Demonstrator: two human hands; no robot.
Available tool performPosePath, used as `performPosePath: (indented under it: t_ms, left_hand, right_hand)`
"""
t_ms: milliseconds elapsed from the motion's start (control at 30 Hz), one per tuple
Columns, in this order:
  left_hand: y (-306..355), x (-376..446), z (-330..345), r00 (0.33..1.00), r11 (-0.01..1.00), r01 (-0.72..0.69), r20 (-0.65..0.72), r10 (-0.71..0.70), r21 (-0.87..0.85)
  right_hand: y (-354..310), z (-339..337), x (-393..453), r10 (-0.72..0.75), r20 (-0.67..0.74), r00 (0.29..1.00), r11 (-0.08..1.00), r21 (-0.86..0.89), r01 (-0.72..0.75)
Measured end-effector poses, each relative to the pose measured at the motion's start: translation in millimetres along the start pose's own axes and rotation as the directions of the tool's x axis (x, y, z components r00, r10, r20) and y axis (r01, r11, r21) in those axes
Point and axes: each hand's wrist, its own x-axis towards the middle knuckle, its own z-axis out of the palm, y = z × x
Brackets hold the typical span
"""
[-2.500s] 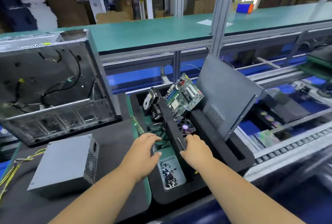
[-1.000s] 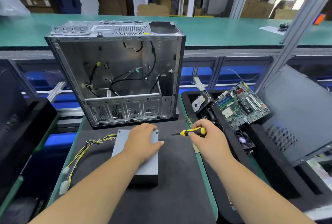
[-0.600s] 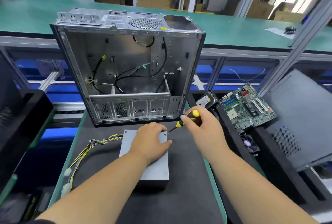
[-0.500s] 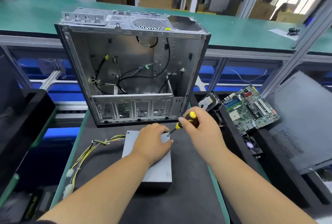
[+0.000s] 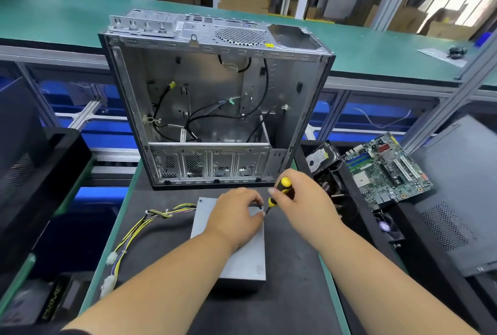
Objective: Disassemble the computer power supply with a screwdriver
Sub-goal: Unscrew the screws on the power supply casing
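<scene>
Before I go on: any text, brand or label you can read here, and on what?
"PRIME": on a dark box at lower left.
Hard drive label: too small to read.
Motherboard markings: too small.
Power supply marking near its front edge: too small.
Case stickers: blurred.

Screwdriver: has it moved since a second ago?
Yes. The screwdriver has swung from lying level right of the power supply to tilted, tip down at its far right corner.
</scene>
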Motion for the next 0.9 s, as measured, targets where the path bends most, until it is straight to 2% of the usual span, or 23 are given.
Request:
performPosePath:
  t_ms: [233, 433, 633, 900]
  left_hand:
    - [1.2, 0.9, -0.1, 1.0, 1.0, 0.01, 0.007, -0.01, 0.003]
    - [2.2, 1.2, -0.9, 1.0, 1.0, 0.009, 0.012, -0.009, 0.01]
    - [3.4, 0.9, -1.5, 1.0, 1.0, 0.014, 0.012, -0.014, 0.01]
    - [4.0, 0.6, -2.2, 1.0, 1.0, 0.016, 0.015, -0.016, -0.001]
  right_hand:
    - [-2.0, -7.6, 3.7, -0.04, -0.177, 0.983, 0.989, 0.132, 0.065]
    - [-4.1, -1.7, 7.6, -0.025, -0.088, 0.996, 0.993, 0.113, 0.035]
    - [-3.7, -9.7, 12.6, -0.059, -0.116, 0.991, 0.994, 0.09, 0.07]
    - [-5.3, -8.1, 12.7, -0.048, -0.065, 0.997, 0.993, 0.103, 0.055]
